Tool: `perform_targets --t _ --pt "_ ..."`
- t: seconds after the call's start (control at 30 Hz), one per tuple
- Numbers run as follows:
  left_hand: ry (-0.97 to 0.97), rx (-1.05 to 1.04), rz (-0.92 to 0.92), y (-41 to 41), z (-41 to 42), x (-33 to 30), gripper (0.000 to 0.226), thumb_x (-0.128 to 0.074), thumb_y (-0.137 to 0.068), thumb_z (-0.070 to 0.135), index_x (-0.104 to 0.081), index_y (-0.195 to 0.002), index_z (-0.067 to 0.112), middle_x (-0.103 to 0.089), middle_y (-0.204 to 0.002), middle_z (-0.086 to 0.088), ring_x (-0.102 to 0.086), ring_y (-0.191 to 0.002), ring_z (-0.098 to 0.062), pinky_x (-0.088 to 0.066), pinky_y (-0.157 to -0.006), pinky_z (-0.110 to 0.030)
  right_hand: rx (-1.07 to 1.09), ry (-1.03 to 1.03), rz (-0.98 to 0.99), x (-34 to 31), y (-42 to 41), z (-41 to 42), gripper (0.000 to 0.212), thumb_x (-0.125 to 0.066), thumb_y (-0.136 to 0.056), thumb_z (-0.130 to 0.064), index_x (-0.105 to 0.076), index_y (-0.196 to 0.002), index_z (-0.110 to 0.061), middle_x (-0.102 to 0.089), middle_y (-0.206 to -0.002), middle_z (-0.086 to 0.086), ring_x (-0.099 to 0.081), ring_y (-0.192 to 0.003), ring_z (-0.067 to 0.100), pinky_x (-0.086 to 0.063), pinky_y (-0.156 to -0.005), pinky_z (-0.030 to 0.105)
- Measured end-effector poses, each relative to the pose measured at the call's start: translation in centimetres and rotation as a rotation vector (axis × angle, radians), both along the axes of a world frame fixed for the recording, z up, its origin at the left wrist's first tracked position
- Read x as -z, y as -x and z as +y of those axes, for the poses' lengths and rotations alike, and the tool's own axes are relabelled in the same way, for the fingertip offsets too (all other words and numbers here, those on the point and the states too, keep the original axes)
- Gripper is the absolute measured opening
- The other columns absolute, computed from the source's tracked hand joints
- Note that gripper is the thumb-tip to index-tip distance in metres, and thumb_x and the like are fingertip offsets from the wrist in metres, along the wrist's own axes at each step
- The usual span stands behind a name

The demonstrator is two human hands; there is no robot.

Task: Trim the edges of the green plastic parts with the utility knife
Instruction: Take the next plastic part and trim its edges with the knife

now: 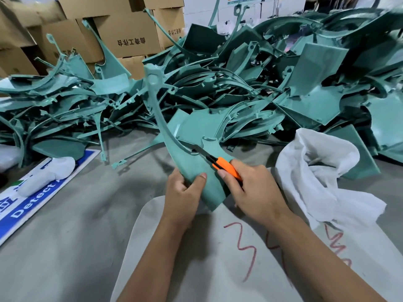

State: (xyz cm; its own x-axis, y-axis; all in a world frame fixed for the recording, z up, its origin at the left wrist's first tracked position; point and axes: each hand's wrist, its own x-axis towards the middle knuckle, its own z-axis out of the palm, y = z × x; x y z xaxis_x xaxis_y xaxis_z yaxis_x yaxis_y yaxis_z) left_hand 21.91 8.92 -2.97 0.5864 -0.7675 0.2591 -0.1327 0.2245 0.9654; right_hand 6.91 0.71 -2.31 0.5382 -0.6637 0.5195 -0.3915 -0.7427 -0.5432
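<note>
Gripping the green part (192, 171) with my left hand (183, 192), I held the utility knife (220, 163) in my right hand (253, 188) (blade at the rim just ahead); shallow strokes away from my left thumb seemed wisest.

The blue-and-white sign (46, 188) lying flat on the floor, left of the white sheet (196, 258) scrawled with unreadable red marks, reads "Detect", while a cardboard box (128, 38) behind it carries upside-down printed Chinese characters.

left grip (185, 188) and right grip (250, 188) both curled closed, forearms extended forward.
</note>
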Motion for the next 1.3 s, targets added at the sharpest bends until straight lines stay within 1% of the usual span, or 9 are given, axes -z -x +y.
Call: perform_targets --t 0.27,0.5,0.63,0.77,0.83,0.93,1.03,1.2,1.3 --pt "0.081 0.032 0.031 -0.9 0.6 -0.7 0.033 -0.063 -0.084 0.001 -0.066 -0.109 0.023 -0.077 -0.103 -0.006 -0.075 -0.093 -0.024 -0.059 -0.073 -0.029 -0.003 -0.039 -0.052 -0.1 0.6 -0.5 0.044 -0.048 -0.103 -0.053 -0.045 -0.077 -0.018 -0.049 -0.054 -0.002 -0.048 -0.051 0.026 -0.042 -0.051 0.046" --pt "0.068 0.026 0.034 -1.1 0.4 -0.6 0.041 -0.059 -0.085 0.004 -0.064 -0.122 0.022 -0.074 -0.118 -0.007 -0.07 -0.11 -0.03 -0.057 -0.097 -0.049 0.164 0.036 -0.029 -0.1 1.0 -0.7 0.039 -0.051 -0.104 -0.047 -0.038 -0.076 -0.022 -0.047 -0.053 -0.005 -0.048 -0.048 0.025 -0.045 -0.049 0.045" --pt "0.073 -0.133 -0.033 -0.6 -0.1 -0.2 0.026 -0.061 -0.089 0.018 -0.062 -0.115 0.02 -0.074 -0.112 -0.007 -0.069 -0.106 -0.033 -0.055 -0.095 -0.058 0.074 -0.026 -0.209 -0.1 0.0 0.7 0.008 -0.053 -0.107 -0.029 -0.046 -0.108 -0.031 -0.059 -0.073 -0.012 -0.06 -0.07 0.006 -0.041 -0.059 0.013" --pt "0.121 -0.248 -0.114 -0.1 -0.5 -0.5 0.031 -0.066 -0.088 0.006 -0.062 -0.114 0.023 -0.075 -0.108 0.002 -0.072 -0.101 -0.023 -0.058 -0.088 -0.05 -0.157 -0.114 -0.169 -0.3 -1.4 2.6 0.051 -0.051 -0.107 -0.025 -0.032 -0.153 -0.037 -0.063 -0.114 -0.014 -0.061 -0.099 -0.002 -0.042 -0.084 0.008" --pt "0.153 -0.224 -0.099 0.1 -0.7 -0.3 0.037 -0.061 -0.088 0.0 -0.061 -0.119 0.02 -0.074 -0.11 0.0 -0.07 -0.105 -0.022 -0.056 -0.09 -0.044 -0.228 -0.045 -0.136 -0.3 -1.9 3.1 0.056 -0.053 -0.107 -0.021 -0.035 -0.159 -0.033 -0.063 -0.133 -0.006 -0.061 -0.117 0.008 -0.046 -0.1 0.02" --pt "0.171 -0.111 0.074 0.6 -0.8 0.1 0.051 -0.05 -0.089 -0.009 -0.051 -0.135 0.013 -0.068 -0.123 -0.01 -0.064 -0.118 -0.028 -0.051 -0.101 -0.044 -0.197 0.022 -0.134 -0.2 -2.0 2.8 0.055 -0.053 -0.107 -0.019 -0.041 -0.16 -0.028 -0.065 -0.118 0.002 -0.063 -0.101 0.025 -0.054 -0.088 0.043" --pt "0.148 -0.07 0.108 1.0 -0.9 0.3 0.049 -0.044 -0.094 -0.015 -0.049 -0.132 0.016 -0.067 -0.124 -0.012 -0.063 -0.119 -0.031 -0.051 -0.104 -0.048 -0.14 0.063 -0.14 0.0 -1.9 2.7 0.055 -0.051 -0.107 -0.023 -0.04 -0.16 -0.029 -0.062 -0.108 0.002 -0.061 -0.089 0.025 -0.054 -0.078 0.046" --pt "0.122 -0.082 0.053 1.2 -1.0 0.3 0.039 -0.049 -0.095 -0.004 -0.046 -0.126 0.019 -0.07 -0.119 -0.003 -0.066 -0.115 -0.022 -0.053 -0.095 -0.036 -0.12 0.019 -0.198 0.3 -2.0 2.7 0.055 -0.054 -0.107 -0.017 -0.041 -0.16 -0.025 -0.065 -0.113 0.003 -0.064 -0.094 0.024 -0.055 -0.082 0.045" --pt "0.098 -0.075 -0.059 1.0 -0.8 0.1 0.046 -0.048 -0.096 -0.003 -0.037 -0.136 0.017 -0.065 -0.129 -0.003 -0.062 -0.122 -0.019 -0.051 -0.102 -0.038 -0.183 -0.006 -0.237 0.3 -1.9 2.7 0.056 -0.059 -0.105 -0.008 -0.044 -0.159 -0.019 -0.069 -0.122 0.007 -0.067 -0.106 0.023 -0.054 -0.092 0.039"
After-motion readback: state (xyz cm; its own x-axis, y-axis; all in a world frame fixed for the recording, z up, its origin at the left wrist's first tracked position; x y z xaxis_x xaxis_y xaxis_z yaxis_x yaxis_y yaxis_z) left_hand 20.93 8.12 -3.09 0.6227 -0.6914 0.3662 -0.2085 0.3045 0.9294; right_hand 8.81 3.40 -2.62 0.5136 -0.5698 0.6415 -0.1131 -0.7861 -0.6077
